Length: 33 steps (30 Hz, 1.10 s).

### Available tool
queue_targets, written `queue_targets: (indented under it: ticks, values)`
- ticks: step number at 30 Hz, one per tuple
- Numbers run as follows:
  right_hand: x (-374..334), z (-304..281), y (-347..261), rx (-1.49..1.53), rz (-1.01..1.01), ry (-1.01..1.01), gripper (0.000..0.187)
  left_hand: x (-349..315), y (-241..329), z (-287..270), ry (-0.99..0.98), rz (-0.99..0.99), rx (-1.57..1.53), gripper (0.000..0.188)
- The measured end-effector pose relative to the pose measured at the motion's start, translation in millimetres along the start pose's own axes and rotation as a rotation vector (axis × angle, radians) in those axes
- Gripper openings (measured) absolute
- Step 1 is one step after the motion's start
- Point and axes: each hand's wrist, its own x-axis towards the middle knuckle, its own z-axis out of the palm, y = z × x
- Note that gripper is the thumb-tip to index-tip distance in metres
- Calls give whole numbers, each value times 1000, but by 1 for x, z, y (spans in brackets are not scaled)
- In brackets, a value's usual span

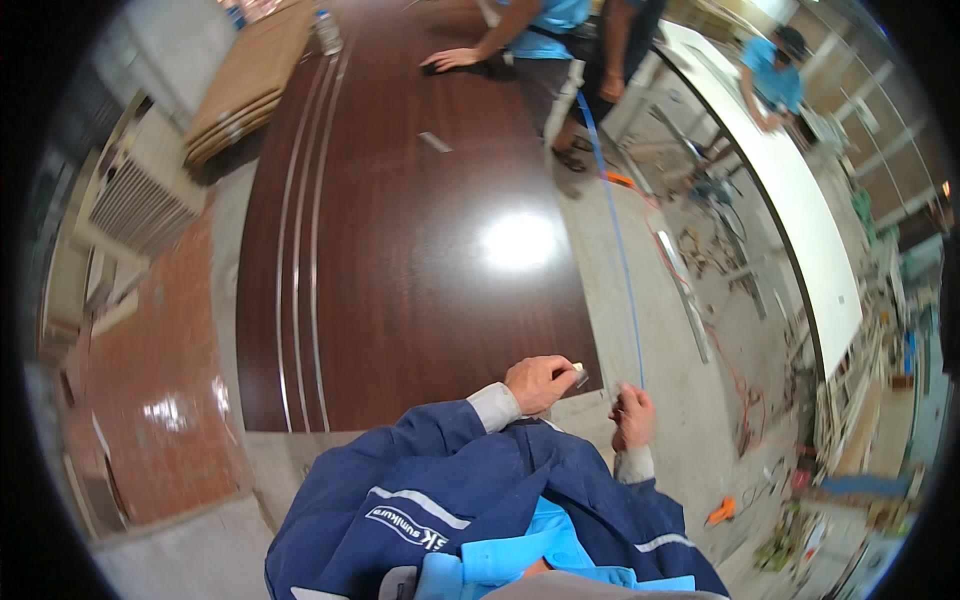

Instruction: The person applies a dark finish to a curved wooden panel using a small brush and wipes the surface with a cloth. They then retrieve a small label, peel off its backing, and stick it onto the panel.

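A large dark brown wood-grain panel (400, 250) lies in front of me, with thin silvery strips (297, 250) running along its left side. Over its near right corner, my left hand (538, 384) is closed around a small piece with a pale and metallic end (580, 374); its kind is unclear. Just off that corner, my right hand (632, 415) has its fingers pinched at the near end of a long, thin blue strip (622, 250). The strip stretches away beside the panel's right edge toward a co-worker. A small grey flat piece (434, 142) rests on the panel farther off.
A co-worker's hand (455, 60) leans on the panel's far part. Another person (775, 75) bends over a long white panel (800, 200) at right. Brown boards (250, 75) are stacked at far left. Orange cord (740, 385) and an orange tool (722, 511) lie on the floor.
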Motion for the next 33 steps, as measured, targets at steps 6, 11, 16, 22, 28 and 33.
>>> queue_targets:
  ticks: [6,11,16,22,28,33]
  values:
    - [-2,-1,-18,53,78,-431,36,0,-3,-9,-269,60,-106,37]
    - [4,8,-24,-209,41,-611,31,-6,-9,-7,-257,-22,-138,39]
    - [6,11,-26,-326,46,-592,28,-10,-16,-5,-201,-37,-208,37]
    - [10,11,-19,-103,117,-585,26,-11,-13,3,-84,0,-193,36]
    - [22,0,-25,14,93,-535,25,2,-4,14,-182,-93,-528,37]
    - [34,-8,-35,88,108,-524,26,20,3,28,-200,-117,-502,37]
